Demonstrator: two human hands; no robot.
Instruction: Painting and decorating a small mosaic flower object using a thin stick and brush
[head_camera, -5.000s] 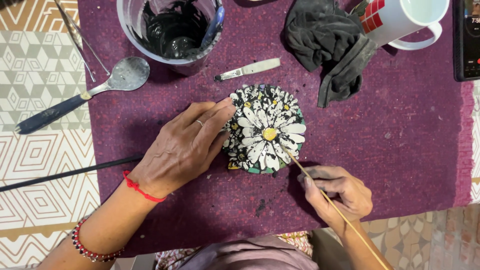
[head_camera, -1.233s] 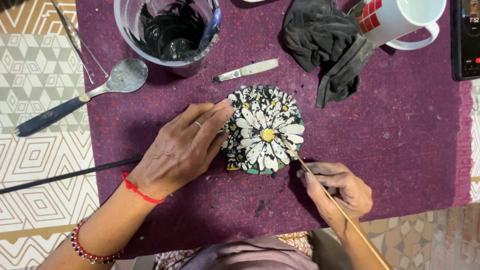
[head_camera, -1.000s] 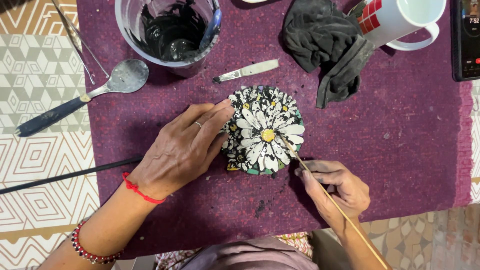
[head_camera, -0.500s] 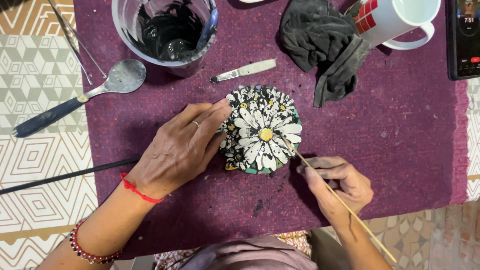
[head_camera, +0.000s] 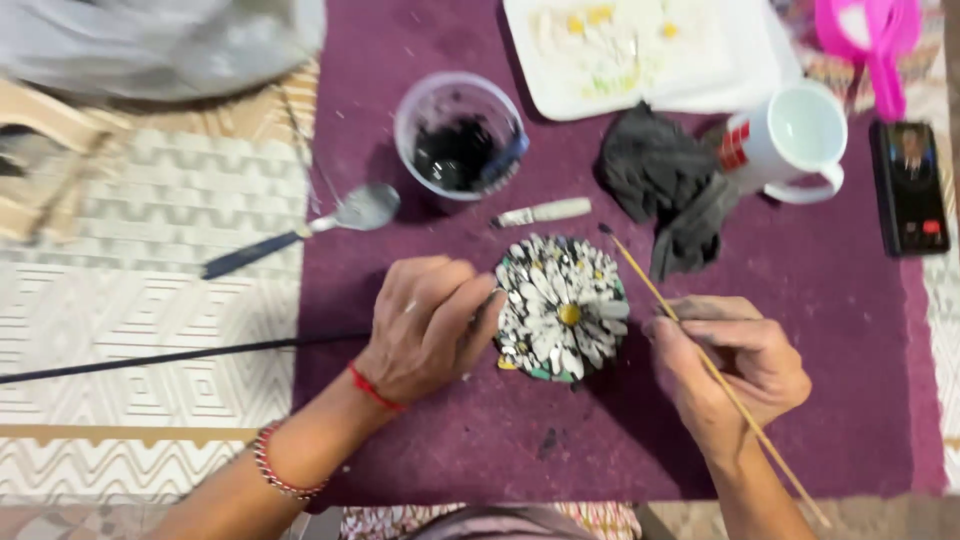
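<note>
L hand on mosaic disc, R hand w/ stick

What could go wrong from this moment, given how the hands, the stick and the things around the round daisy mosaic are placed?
1. The thin wooden stick in the right hand has a dark tip; it may smear the white petals of the daisy mosaic.
2. The left hand only steadies the mosaic's edge, so the piece might shift under pressure.
3. The cup of black paste and the white mug stand close behind; a reach might tip them.
</note>
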